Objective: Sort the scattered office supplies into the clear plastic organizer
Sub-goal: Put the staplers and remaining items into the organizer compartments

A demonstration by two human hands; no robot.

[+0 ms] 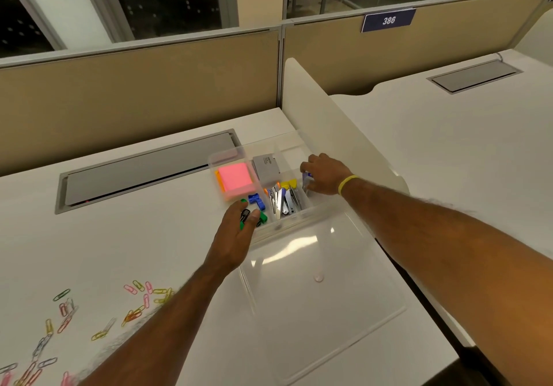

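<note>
Desk (134, 251): coloured wire paper clips (59, 326) scattered, front-left corner.
L hand (236, 233): pinches green binder clip (244, 218) over clear plastic organizer (299, 216).
R hand (324, 176): grips small blue item (306, 176).
Next: prob. release both, fetch paper clips.

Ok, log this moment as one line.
left hand: grips binder clips at organizer front-left compartment | right hand: holds blue item at right compartment | paper clips: loose on desk

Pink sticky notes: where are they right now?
Head view: the pink sticky notes sit in the organizer's far-left compartment, just left of the grey box and beyond the left hand.
</note>
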